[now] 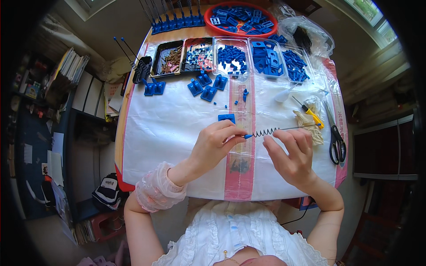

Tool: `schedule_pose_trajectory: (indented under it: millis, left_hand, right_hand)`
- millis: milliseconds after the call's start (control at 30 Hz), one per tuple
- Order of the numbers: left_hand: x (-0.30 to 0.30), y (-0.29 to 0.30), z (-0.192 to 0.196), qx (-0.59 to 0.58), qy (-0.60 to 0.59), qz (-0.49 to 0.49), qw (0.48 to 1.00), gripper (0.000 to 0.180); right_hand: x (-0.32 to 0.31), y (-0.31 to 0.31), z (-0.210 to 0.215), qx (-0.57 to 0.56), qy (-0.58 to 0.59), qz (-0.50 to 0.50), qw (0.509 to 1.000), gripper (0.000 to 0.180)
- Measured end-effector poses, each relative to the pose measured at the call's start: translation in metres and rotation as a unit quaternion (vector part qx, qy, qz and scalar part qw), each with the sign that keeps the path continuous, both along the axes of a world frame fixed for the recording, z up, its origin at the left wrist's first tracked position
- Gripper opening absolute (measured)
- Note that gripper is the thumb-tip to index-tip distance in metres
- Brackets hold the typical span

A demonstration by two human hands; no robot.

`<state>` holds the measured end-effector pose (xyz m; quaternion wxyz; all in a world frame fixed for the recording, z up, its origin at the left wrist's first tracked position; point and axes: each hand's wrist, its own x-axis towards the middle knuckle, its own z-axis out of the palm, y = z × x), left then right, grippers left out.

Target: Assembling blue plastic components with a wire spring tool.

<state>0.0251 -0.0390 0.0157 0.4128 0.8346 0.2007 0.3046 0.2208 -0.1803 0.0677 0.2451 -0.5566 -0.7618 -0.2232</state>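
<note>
A small blue pointed plastic tip is pinched between the thumb and index finger of my left hand. It meets the left end of a dark coiled wire spring, whose straight end runs off to the right. My right hand has its fingers curled at the right end of the coil, with the index fingertip against the wire. Just beyond my left fingers lies a blue plastic base, partly hidden by them. Farther off are several blue bases with raised parts and a loose blue piece.
Trays along the back hold brass-coloured screws, small metal parts and blue pieces. Behind them stands a red basin of blue parts. At right lie black-handled scissors, a yellow-handled screwdriver and a beige cloth.
</note>
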Motion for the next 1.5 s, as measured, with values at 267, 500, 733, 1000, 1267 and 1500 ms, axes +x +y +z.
schedule_pose_trajectory:
  millis: [267,500,733,1000,1267,1500]
  left_hand:
    - [0.008,-0.012,0.004,-0.141,-0.084,0.023,0.986,0.020]
    - [0.018,-0.012,0.003,-0.130,-0.119,0.038,0.984,0.019]
    - [0.015,-0.006,-0.001,-0.142,-0.130,0.054,0.980,0.019]
    - [0.013,-0.001,-0.003,-0.155,-0.121,0.058,0.979,0.024]
    - [-0.016,0.052,0.007,-0.088,0.021,0.057,0.994,0.056]
    - [-0.013,0.052,-0.016,-0.060,0.113,0.072,0.989,0.047]
  right_hand:
    - [0.003,0.010,-0.026,-0.221,0.641,0.074,0.731,0.040]
    - [-0.003,0.034,-0.024,-0.200,0.698,0.114,0.678,0.026]
    - [-0.008,0.047,-0.018,-0.211,0.680,0.093,0.696,0.022]
    - [-0.011,0.056,-0.011,-0.219,0.655,0.103,0.716,0.018]
    - [-0.005,0.073,0.014,-0.205,0.586,0.079,0.780,0.014]
    - [-0.014,0.092,0.015,-0.192,0.578,0.099,0.786,0.010]
